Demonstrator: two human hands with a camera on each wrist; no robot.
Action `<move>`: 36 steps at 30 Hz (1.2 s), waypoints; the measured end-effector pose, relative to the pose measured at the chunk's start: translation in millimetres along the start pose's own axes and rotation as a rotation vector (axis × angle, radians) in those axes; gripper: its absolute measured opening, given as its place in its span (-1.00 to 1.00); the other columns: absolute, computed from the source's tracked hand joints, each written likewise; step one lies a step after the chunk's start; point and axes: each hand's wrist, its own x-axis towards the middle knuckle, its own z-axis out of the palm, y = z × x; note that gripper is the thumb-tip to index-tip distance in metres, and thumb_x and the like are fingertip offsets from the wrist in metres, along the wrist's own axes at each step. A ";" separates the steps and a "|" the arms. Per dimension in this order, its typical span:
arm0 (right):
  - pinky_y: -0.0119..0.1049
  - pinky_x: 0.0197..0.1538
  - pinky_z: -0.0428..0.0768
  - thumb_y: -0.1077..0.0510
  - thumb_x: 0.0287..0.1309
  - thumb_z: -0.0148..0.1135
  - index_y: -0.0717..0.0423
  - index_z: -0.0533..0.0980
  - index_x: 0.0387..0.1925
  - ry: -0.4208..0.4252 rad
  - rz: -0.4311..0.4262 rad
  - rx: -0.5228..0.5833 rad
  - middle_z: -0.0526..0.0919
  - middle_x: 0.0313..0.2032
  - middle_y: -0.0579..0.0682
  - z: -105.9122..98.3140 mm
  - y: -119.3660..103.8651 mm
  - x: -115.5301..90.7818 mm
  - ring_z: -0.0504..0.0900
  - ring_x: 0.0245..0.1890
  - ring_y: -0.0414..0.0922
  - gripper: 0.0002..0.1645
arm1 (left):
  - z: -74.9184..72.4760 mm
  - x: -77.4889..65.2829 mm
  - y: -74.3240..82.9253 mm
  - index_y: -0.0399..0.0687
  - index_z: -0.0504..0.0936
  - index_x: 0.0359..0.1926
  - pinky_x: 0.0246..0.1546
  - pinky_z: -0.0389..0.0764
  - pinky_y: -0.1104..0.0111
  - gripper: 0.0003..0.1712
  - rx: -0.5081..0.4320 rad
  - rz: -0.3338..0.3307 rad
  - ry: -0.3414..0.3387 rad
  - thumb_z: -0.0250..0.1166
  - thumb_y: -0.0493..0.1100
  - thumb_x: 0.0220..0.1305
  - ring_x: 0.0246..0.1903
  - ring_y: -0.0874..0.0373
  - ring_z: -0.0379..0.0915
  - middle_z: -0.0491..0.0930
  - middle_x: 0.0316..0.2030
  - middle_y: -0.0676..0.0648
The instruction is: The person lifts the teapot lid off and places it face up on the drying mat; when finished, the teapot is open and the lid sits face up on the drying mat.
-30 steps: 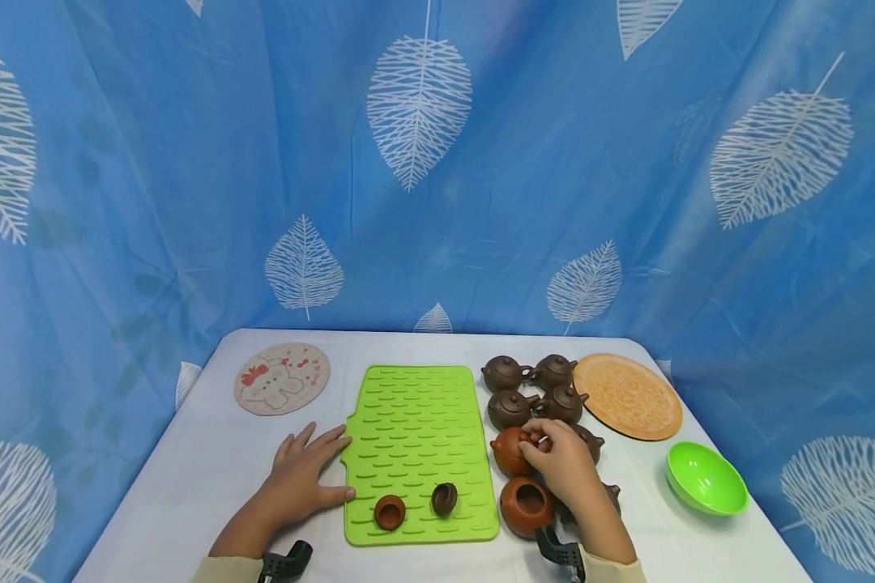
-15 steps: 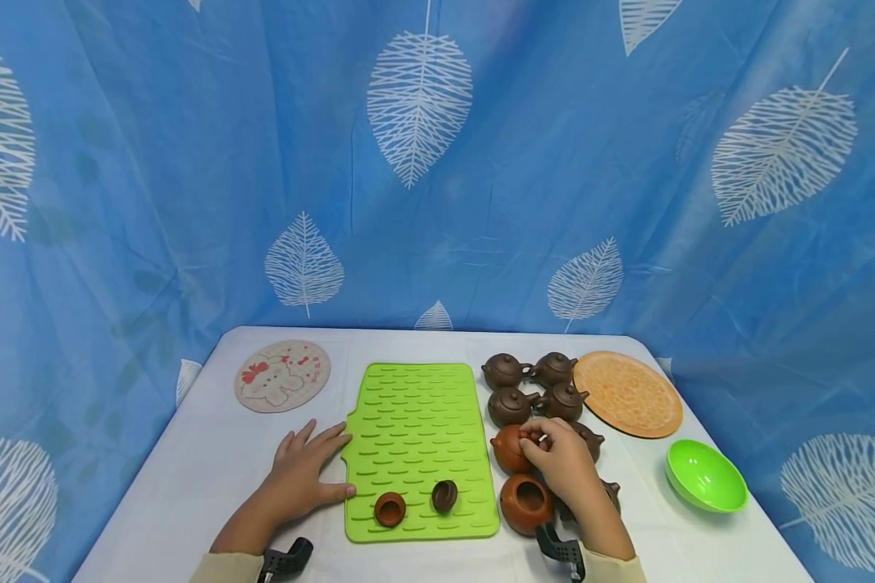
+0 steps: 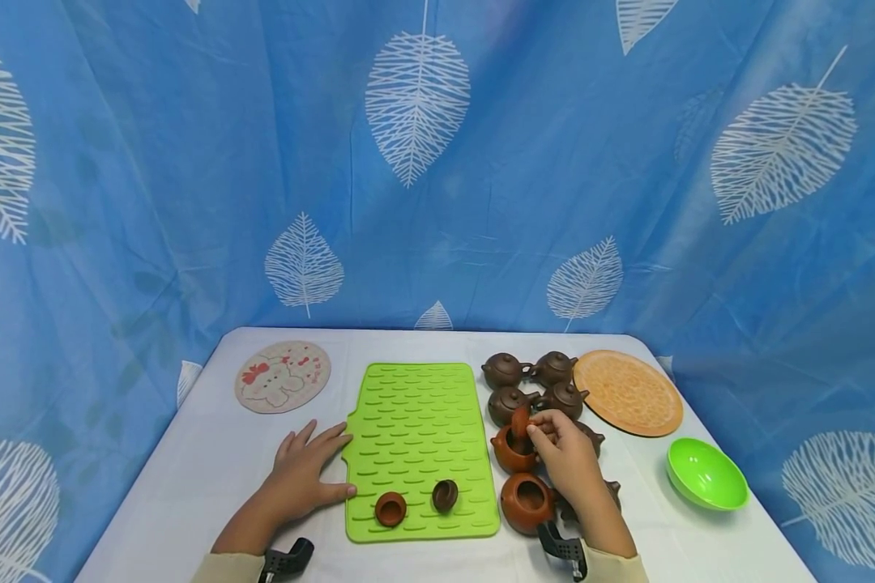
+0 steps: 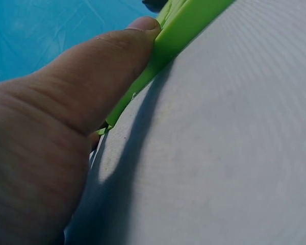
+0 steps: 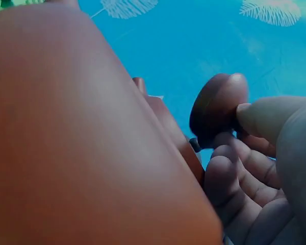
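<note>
While the right hand (image 3: 565, 455) pinches a reddish lid (image 3: 520, 422), left hand (image 3: 300, 476) spread-fingered, rabbit mat (image 3: 283, 379) with unreadable red marks (image 3: 316, 376)

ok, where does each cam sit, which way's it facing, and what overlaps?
Head: on the person's head, forward and down at the table; left hand, right hand, forearms and sleeves show.
Left wrist: on that wrist, along the thumb to the green mat; left hand partly shows.
Right wrist: on that wrist, past a reddish teapot to the pinched lid; right hand partly shows.
Shared: head and right wrist both show the lid.
</note>
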 end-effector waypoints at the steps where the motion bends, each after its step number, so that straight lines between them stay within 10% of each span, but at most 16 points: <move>1: -0.34 -0.32 0.69 0.06 0.51 0.23 0.04 0.55 0.03 -0.004 0.006 0.020 0.71 -0.22 0.06 -0.1 0.3 0.1 0.65 -0.39 -0.11 -0.80 | -0.2 -0.1 0.0 0.09 0.49 0.48 0.52 -0.26 -0.39 0.14 -0.002 0.000 0.000 0.54 0.50 -0.07 0.60 -0.41 -0.15 0.28 0.57 -0.02; 16: -0.34 -0.38 0.67 0.31 0.34 0.30 0.26 0.46 -0.10 0.112 0.147 0.399 0.71 -0.30 0.26 1.2 3.3 2.3 0.62 -0.46 -0.12 -0.81 | 0.6 -0.3 0.1 0.10 0.49 0.48 0.52 -0.26 -0.40 0.14 -0.014 -0.008 -0.017 0.55 0.49 -0.08 0.61 -0.41 -0.15 0.29 0.57 -0.01; 36: -0.52 -0.42 0.50 0.26 0.48 0.21 0.17 0.51 0.11 0.069 0.172 0.836 0.67 -0.29 -0.18 2.6 -11.2 5.0 0.49 -0.45 -0.27 -0.76 | -0.5 -0.2 -0.8 0.10 0.48 0.48 0.52 -0.26 -0.40 0.14 -0.003 0.001 -0.004 0.54 0.49 -0.06 0.61 -0.41 -0.16 0.28 0.58 -0.01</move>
